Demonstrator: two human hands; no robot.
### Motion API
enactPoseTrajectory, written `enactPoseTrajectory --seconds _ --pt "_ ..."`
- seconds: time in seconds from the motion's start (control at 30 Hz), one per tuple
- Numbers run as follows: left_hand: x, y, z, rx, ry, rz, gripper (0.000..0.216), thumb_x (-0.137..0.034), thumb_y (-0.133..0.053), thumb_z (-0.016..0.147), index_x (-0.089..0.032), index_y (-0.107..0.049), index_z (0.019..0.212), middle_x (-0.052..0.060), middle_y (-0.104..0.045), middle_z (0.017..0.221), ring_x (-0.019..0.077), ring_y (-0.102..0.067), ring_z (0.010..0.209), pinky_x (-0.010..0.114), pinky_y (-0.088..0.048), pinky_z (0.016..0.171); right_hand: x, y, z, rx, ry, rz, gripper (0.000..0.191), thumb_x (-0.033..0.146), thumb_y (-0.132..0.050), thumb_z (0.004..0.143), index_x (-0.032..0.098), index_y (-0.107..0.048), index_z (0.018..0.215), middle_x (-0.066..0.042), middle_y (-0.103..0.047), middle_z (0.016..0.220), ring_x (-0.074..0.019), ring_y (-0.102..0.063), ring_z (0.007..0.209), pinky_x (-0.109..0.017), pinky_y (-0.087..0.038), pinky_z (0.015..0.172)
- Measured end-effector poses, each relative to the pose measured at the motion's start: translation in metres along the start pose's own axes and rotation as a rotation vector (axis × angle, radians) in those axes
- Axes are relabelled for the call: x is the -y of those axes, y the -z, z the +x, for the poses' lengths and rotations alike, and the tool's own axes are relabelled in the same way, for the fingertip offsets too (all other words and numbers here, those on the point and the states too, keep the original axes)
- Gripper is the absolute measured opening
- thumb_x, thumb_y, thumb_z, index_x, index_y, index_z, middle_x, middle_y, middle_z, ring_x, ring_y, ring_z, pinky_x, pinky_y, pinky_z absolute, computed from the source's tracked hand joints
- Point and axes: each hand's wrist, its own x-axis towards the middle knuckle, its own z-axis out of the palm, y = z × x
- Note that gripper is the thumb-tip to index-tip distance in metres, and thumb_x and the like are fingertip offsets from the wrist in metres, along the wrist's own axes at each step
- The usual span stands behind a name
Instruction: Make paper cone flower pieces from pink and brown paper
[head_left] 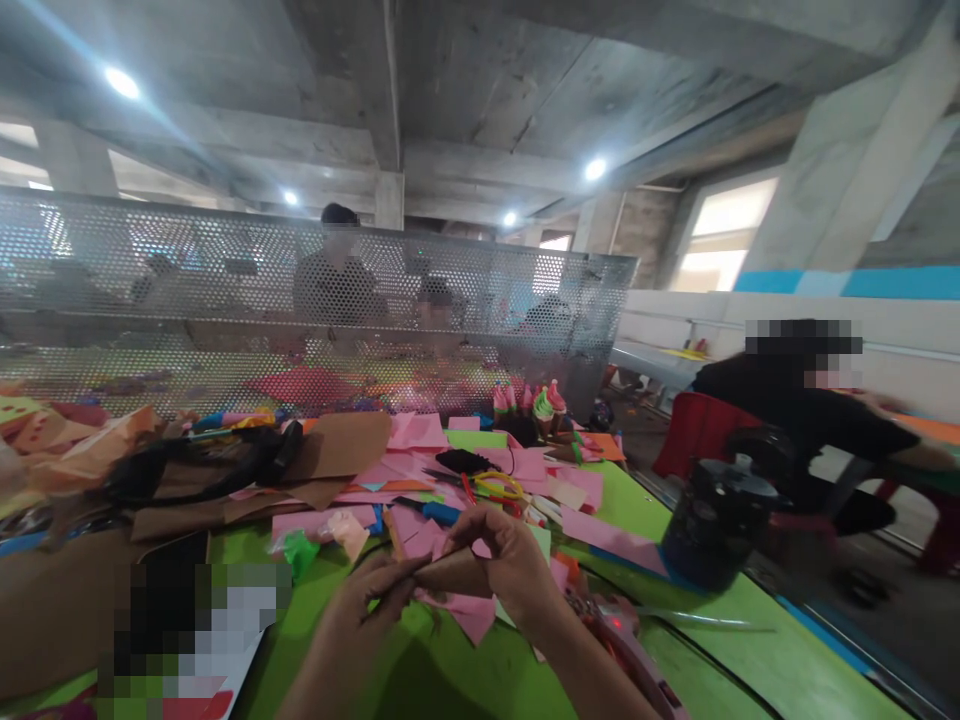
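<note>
Over the green table top, both hands work on one small brown piece point(454, 577), thin as paper or foam sheet and bent into a cone-like shape. My left hand point(375, 600) pinches its left end, slightly blurred. At the other end, my right hand point(506, 560) has its fingers closed around the piece, thumb and index near its upper edge. Pink sheet scraps point(469, 615) lie just under and behind the hands. A pink glue gun point(626, 645) with a lit red light rests right of my right forearm, a clear glue stick point(712, 620) beside it.
Scissors point(499, 487) lie among pink sheets beyond the hands. Small ice-cream-cone figures point(551, 405) stand near the perforated metal divider point(262, 290). A dark round container point(716, 525) stands at right. Brown sheets point(67, 610) and a partly blurred phone-like object point(172, 590) lie left. A person point(810, 410) sits right.
</note>
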Motion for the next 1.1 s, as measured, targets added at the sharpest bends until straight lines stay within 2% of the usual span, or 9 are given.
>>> enactPoseTrajectory --seconds 0.23,0.37,0.53,0.63,0.77,0.93,1.1 --pt "0.006 -0.001 0.000 0.005 0.057 -0.061 0.029 -0.043 -0.061 0.085 -0.025 -0.078 0.101 0.005 -0.064 0.075 0.0157 -0.055 0.060 0.026 -0.047 0.058 0.002 0.007 0.002 0.018 -0.029 -0.076 0.031 -0.001 -0.062 0.057 0.019 -0.072 0.078 0.001 -0.070 0.077 -0.0143 -0.061 0.074 -0.024 -0.047 0.070" --pt "0.011 -0.001 0.001 0.018 0.095 -0.127 0.037 -0.053 -0.063 0.082 -0.026 -0.078 0.102 0.005 -0.063 0.074 0.0158 -0.054 0.061 0.026 -0.046 0.058 0.000 0.012 0.004 -0.013 -0.015 -0.127 0.024 0.000 -0.062 0.060 0.019 -0.072 0.072 0.001 -0.069 0.073 -0.0139 -0.060 0.071 -0.023 -0.045 0.067" --pt "0.019 -0.001 0.002 0.050 0.293 -0.362 0.057 -0.066 -0.066 0.073 -0.021 -0.076 0.106 0.001 -0.061 0.065 0.0140 -0.054 0.062 0.024 -0.043 0.060 0.008 0.010 0.001 0.012 0.033 -0.138 0.020 0.002 -0.063 0.061 0.019 -0.071 0.069 0.001 -0.068 0.070 -0.0138 -0.059 0.070 -0.023 -0.045 0.067" --pt "0.018 -0.001 0.000 -0.007 0.431 -0.493 0.061 -0.071 -0.069 0.066 -0.016 -0.077 0.091 0.001 -0.063 0.063 0.0128 -0.054 0.057 0.024 -0.043 0.056 0.016 0.007 0.000 0.024 0.057 -0.132 0.019 0.002 -0.063 0.061 0.019 -0.070 0.067 0.002 -0.067 0.069 -0.0134 -0.058 0.069 -0.023 -0.044 0.067" --pt "0.011 -0.001 -0.002 -0.061 0.528 -0.521 0.056 -0.070 -0.069 0.066 -0.015 -0.070 0.076 0.003 -0.067 0.062 0.0130 -0.057 0.052 0.025 -0.047 0.053 0.023 0.006 0.000 0.069 0.095 -0.128 0.020 0.002 -0.063 0.061 0.019 -0.070 0.068 0.002 -0.066 0.069 -0.0136 -0.058 0.069 -0.023 -0.044 0.068" --pt "0.002 -0.002 -0.001 -0.045 0.566 -0.522 0.062 -0.076 -0.063 0.065 -0.014 -0.065 0.066 0.000 -0.057 0.048 0.0103 -0.049 0.041 0.021 -0.037 0.042 0.023 0.006 -0.001 0.125 0.153 -0.165 0.020 0.000 -0.065 0.062 0.019 -0.070 0.067 0.000 -0.067 0.073 -0.0163 -0.061 0.075 -0.027 -0.045 0.074" --pt "-0.007 -0.001 -0.005 0.025 0.505 -0.457 0.051 -0.069 -0.063 0.073 -0.018 -0.060 0.067 -0.003 -0.054 0.052 0.0091 -0.045 0.045 0.020 -0.033 0.043 0.020 0.008 0.001 0.148 0.147 -0.169 0.016 0.004 -0.071 0.065 0.020 -0.070 0.068 -0.002 -0.068 0.078 -0.0182 -0.062 0.077 -0.030 -0.046 0.074"
